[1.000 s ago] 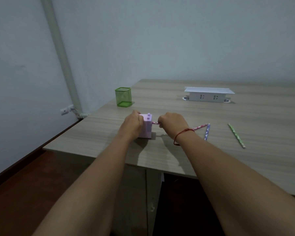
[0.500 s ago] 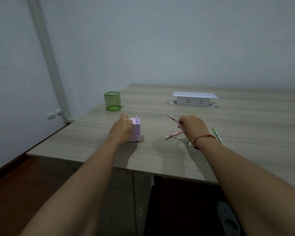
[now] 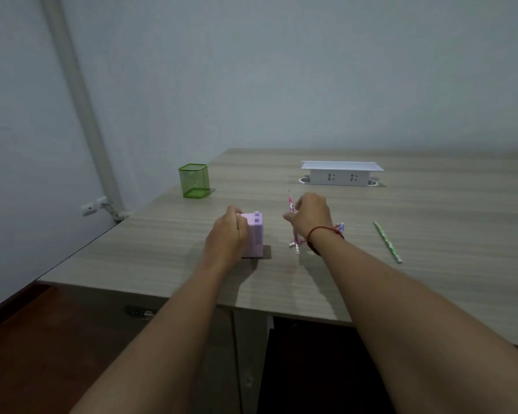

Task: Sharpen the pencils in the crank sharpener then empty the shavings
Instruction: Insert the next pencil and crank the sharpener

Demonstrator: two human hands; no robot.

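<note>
Left hand point(image 3: 226, 234) grip clamped on pink sharpener point(image 3: 254, 234), centre frame. Right hand point(image 3: 311, 216) grip pinches pink pencil point(image 3: 291, 204), tip up. Green pencil point(image 3: 388, 242) lies right on counter point(image 3: 431, 234).

Your widest lane is the bare worktop point(image 3: 446, 234) on the right, past the green pencil point(image 3: 388, 241) lying there. Between the sharpener point(image 3: 253, 234) and your right hand point(image 3: 310, 216) there's only a narrow gap, and the pink pencil point(image 3: 290, 203) sticks up at its right edge. Far left, the green mesh cup point(image 3: 193, 180) is in the way; far middle, the socket box point(image 3: 340, 174). Loose pencils point(image 3: 296, 242) lie under your right wrist.
</note>
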